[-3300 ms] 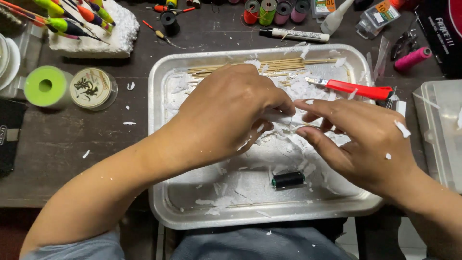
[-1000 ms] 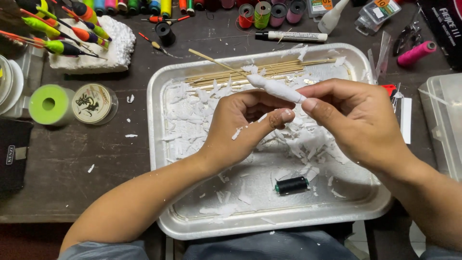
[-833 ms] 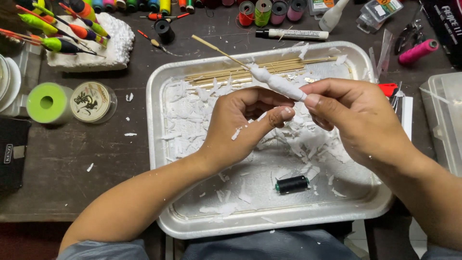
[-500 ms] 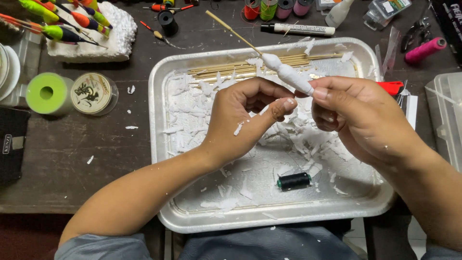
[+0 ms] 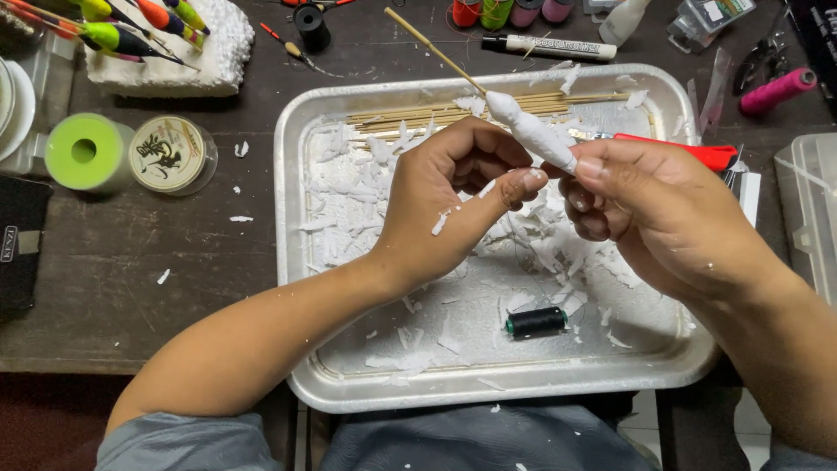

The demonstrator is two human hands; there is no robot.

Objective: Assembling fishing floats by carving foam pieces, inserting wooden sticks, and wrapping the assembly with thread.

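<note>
Left hand [image 5: 453,205] and right hand [image 5: 649,214] both clamp a white carved float body [image 5: 532,133], apparently foam, on its bamboo stick [image 5: 432,48] above the metal tray [image 5: 296,262].

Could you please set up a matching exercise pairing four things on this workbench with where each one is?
Things:
1. black thread spool
2. carved white foam piece
3. white marker
4. pink thread spool

Places:
A. on the dark table beyond the tray's far edge
B. on a thin stick, held between the left hand and the right hand
C. lying in the metal tray among white shavings
D. on the table to the right of the tray

Pairs: 1-C, 2-B, 3-A, 4-D
</note>
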